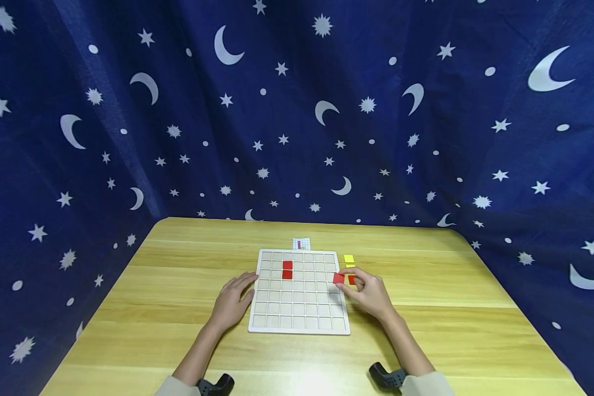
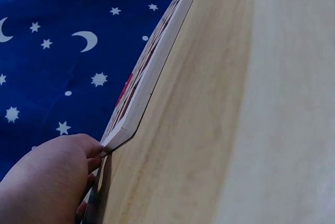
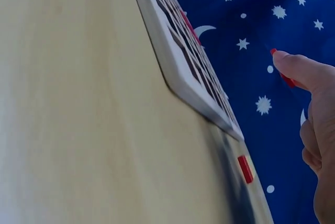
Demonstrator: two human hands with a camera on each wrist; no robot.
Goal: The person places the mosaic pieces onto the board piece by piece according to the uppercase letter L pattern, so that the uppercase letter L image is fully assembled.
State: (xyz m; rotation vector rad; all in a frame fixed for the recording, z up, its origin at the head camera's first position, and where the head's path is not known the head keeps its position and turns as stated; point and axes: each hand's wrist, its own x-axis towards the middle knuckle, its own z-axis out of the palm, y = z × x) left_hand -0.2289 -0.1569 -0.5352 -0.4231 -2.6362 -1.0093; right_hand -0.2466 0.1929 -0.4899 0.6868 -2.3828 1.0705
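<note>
A white gridded board [image 1: 299,331] lies flat on the table. Two red square tiles [image 1: 287,270] sit one in front of the other in its cells, left of centre near the far side. My left hand [image 1: 231,301] rests at the board's left edge, fingers extended; in the left wrist view the thumb [image 2: 86,143] touches the rim. Over the board's right edge, my right hand [image 1: 371,291] pinches another red tile [image 1: 339,278] between thumb and fingers, raised above the surface. Beneath that hand a red tile [image 1: 352,280] lies on the table, partly covered by the fingers.
Beyond the right hand lie a yellow tile [image 1: 348,258] and a second yellow one, mostly hidden. A small printed card [image 1: 301,243] with a coloured grid lies behind the board. A dark blue curtain [image 1: 297,110] with moons and stars hangs behind the wooden table [image 1: 178,330].
</note>
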